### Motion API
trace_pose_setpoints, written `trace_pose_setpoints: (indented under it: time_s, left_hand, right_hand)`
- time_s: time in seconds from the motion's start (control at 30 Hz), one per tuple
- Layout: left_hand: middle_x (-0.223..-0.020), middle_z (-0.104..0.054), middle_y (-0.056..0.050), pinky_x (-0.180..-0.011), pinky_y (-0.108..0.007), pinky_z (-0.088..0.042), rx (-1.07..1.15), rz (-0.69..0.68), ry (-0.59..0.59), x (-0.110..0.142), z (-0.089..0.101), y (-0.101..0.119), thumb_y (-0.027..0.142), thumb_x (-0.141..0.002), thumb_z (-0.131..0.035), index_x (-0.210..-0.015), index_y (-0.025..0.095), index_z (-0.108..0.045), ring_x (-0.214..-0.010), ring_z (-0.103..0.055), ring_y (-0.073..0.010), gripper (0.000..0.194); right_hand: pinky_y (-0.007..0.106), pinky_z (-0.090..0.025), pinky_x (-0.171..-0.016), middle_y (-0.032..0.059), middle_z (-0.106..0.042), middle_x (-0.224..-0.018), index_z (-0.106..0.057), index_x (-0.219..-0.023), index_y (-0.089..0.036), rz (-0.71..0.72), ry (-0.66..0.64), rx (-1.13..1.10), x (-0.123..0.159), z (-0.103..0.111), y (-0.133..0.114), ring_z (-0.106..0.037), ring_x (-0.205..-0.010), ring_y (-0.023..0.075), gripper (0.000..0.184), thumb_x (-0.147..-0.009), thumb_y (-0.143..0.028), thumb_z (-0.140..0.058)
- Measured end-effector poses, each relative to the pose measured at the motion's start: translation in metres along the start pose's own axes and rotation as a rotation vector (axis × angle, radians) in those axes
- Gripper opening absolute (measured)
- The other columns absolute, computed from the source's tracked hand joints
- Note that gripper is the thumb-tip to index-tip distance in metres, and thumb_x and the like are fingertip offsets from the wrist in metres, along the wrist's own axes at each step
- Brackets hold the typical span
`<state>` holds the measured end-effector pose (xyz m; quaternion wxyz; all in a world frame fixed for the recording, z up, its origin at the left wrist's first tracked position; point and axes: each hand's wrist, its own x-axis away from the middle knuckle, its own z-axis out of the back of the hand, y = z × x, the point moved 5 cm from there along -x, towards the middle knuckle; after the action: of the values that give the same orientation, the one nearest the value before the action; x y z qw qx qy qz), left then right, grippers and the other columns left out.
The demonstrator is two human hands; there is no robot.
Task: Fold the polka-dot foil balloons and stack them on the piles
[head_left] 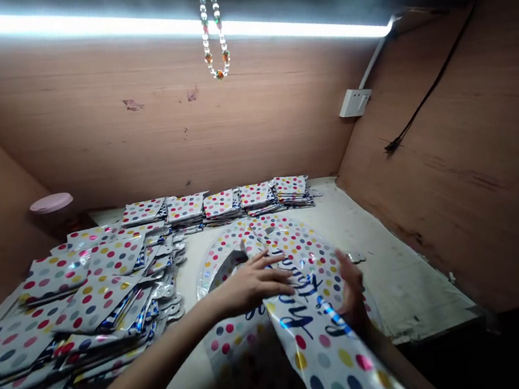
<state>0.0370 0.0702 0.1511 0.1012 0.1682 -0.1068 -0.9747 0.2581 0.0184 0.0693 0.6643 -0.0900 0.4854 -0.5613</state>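
A flat foil balloon [314, 337] with coloured polka dots and blue script lettering lies partly folded in front of me, its long strip running toward the bottom right. My left hand [254, 281] rests on its left side, fingers stretched across the foil. Beside the right edge of the strip is my right hand [352, 290], slightly blurred, with curved fingers and the thumb apart from them. Whether that hand touches the foil I cannot tell. Beneath both hands spreads a round dotted foil sheet [214, 251], partly covered by the strip and my left arm.
Folded dotted foil pieces [110, 297] with silver tabs are heaped at the left. Several small folded stacks [220, 205] line the back wall. A pink-lidded jar [51, 204] stands back left. Beads [219, 72] hang overhead by a tube light. A socket [355, 103] is on the wall.
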Motion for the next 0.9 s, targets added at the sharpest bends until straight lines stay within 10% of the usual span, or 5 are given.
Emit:
trace_pose_setpoints:
  time_s: [0.17,0.3,0.47,0.63,0.9]
  left_hand:
    - [-0.138,-0.05,-0.009,-0.112,-0.049,-0.029,-0.253,0.07,0.019,0.061,-0.078,0.022,0.017,-0.094,-0.044,-0.136,0.023,-0.045,-0.134,-0.038,-0.0253,0.042]
    - [-0.115,-0.067,-0.01,-0.102,-0.043,-0.046,-0.252,0.097,0.135,0.088,-0.105,0.043,0.011,-0.093,-0.042,-0.123,0.017,-0.055,-0.109,-0.062,-0.0224,0.033]
    - [-0.129,-0.057,-0.012,-0.101,-0.046,-0.045,0.086,0.455,0.264,0.106,-0.103,0.044,0.025,-0.089,-0.048,-0.128,0.021,-0.05,-0.12,-0.053,-0.0269,0.039]
    - [-0.118,-0.06,-0.017,-0.084,-0.038,-0.054,0.619,1.118,0.58,0.102,-0.086,-0.02,0.042,-0.091,-0.045,-0.138,0.015,-0.03,-0.103,-0.063,-0.0239,0.056]
    - [-0.142,-0.044,-0.014,-0.105,-0.046,-0.038,0.571,1.113,0.563,0.024,-0.044,-0.103,0.023,-0.087,-0.052,-0.143,0.019,-0.028,-0.128,-0.045,-0.0283,0.061]
  right_hand:
    - [0.046,-0.044,-0.105,0.0109,-0.062,-0.125,-0.064,-0.101,-0.016,0.823,-0.421,0.148,0.053,-0.039,-0.063,-0.046,-0.129,0.0244,0.022,-0.091,-0.009,-0.045]
    - [0.039,-0.054,-0.094,0.0141,-0.066,-0.116,-0.064,-0.1,-0.012,0.799,-0.403,0.196,0.072,-0.051,-0.066,-0.056,-0.118,0.0236,0.021,-0.091,-0.007,-0.046]
    - [0.036,-0.058,-0.087,0.0134,-0.069,-0.111,-0.062,-0.107,-0.012,0.731,-0.427,0.105,0.074,-0.047,-0.059,-0.06,-0.113,0.0227,0.019,-0.09,-0.013,-0.052]
    - [0.04,-0.055,-0.094,0.0128,-0.065,-0.12,-0.063,-0.105,-0.013,0.745,-0.43,0.095,0.081,-0.051,-0.058,-0.051,-0.124,0.0244,0.02,-0.089,-0.008,-0.052]
    - [0.04,-0.055,-0.094,0.0126,-0.066,-0.118,-0.062,-0.104,-0.014,0.753,-0.4,0.097,0.082,-0.054,-0.063,-0.052,-0.123,0.0246,0.02,-0.088,-0.007,-0.052]
